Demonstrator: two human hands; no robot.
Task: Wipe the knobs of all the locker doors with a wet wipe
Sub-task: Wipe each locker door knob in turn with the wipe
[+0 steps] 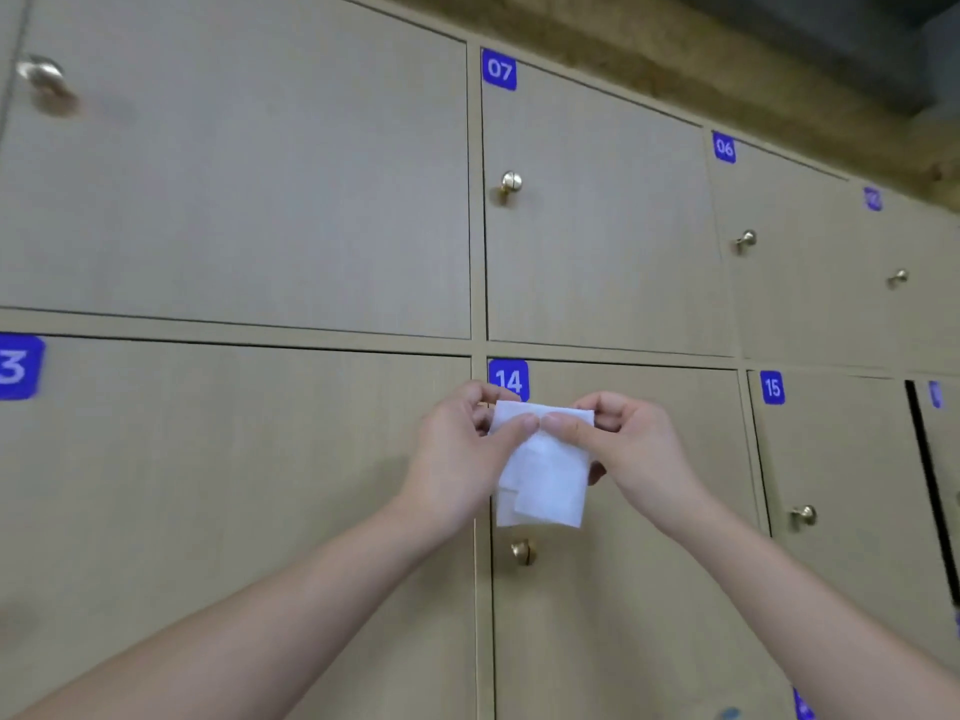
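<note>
A folded white wet wipe [543, 475] hangs in front of locker door 14. My left hand [462, 454] pinches its upper left edge and my right hand [628, 449] pinches its upper right edge, thumbs almost meeting at the top. Just below the wipe sits door 14's brass knob [522, 552], untouched. More brass knobs show on door 07 [510, 182], door 06 [746, 240], door 15 [804, 515], the far right upper door [897, 278] and the top left door [44, 77].
Beige wooden locker doors with blue number labels fill the view in two rows. A door at the far right [930, 491] stands slightly ajar, showing a dark gap. A wooden beam runs above the lockers at the top right.
</note>
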